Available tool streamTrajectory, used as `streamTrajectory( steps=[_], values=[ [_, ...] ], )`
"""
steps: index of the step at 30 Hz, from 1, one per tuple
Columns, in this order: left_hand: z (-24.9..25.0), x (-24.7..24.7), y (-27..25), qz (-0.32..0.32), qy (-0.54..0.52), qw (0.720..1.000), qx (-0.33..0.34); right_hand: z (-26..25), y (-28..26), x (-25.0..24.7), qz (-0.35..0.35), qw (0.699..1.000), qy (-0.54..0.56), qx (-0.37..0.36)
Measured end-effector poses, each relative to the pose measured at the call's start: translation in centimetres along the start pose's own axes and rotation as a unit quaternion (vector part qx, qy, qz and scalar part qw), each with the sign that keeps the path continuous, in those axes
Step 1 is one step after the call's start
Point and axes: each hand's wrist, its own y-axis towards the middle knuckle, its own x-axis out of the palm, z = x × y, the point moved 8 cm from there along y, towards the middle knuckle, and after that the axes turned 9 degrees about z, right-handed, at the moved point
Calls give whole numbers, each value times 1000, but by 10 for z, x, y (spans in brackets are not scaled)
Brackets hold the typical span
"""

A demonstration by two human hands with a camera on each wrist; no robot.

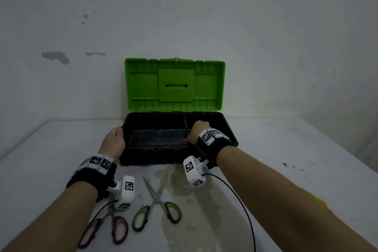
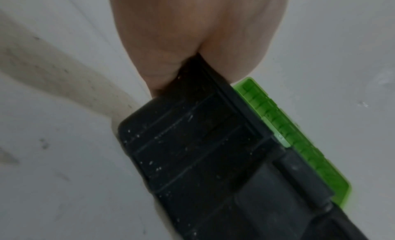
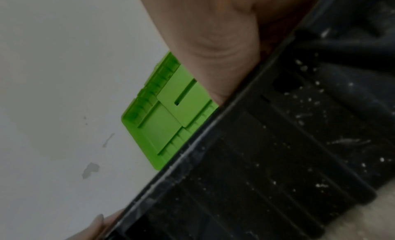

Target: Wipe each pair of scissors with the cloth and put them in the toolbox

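The toolbox (image 1: pixel 155 156) stands open at the table's back, with a black base and an upright green lid (image 1: pixel 143 88). My left hand (image 1: pixel 115 139) grips the base's left rim; the left wrist view shows the hand (image 2: pixel 171 71) curled over the black edge (image 2: pixel 192 150). My right hand (image 1: pixel 196 130) grips the front rim toward the right, seen close as the hand (image 3: pixel 224 66) on the rim (image 3: pixel 256 159). Green-handled scissors (image 1: pixel 157 200) lie spread open in front of the box. Red-handled scissors (image 1: pixel 118 225) lie to their left, partly under my left wrist camera. A yellow cloth (image 1: pixel 319 200) peeks out behind my right forearm.
The white table (image 1: pixel 286 149) has a damp stain in front of the box and dark specks at the right. A scuffed white wall (image 1: pixel 184 16) stands right behind the lid. Cables trail from both wrist cameras over the table. The box floor looks dusty and holds nothing visible.
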Motion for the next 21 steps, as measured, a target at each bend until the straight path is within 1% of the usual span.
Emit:
streamTrajectory(
  steps=[5, 7, 9, 11, 13, 16, 19, 21],
  values=[
    [1, 1, -1, -1, -10, 1000, 4, 2, 26, 30, -48, 997, -65, -13],
    [1, 0, -2, 1, -10, 1000, 4, -1, 22, 30, -62, 993, -91, -47],
    [4, -4, -5, 3, -19, 1000, 2, -1, 10, 18, -60, 992, -94, -59],
    [9, -11, -14, 4, -23, 1000, 1, 2, 0, 3, -32, 997, -56, -40],
    [17, -18, -26, 7, 1, 1000, 20, 7, -14, -17, 2, 1000, -9, -25],
    [36, -31, -58, 37, 76, 993, 82, 18, -42, -47, 56, 998, 10, -33],
    [54, -38, -99, 67, 150, 974, 154, 41, -78, -70, 110, 992, 21, -60],
    [58, -33, -130, 53, 158, 970, 178, 63, -107, -82, 135, 988, 30, -66]
  ],
)
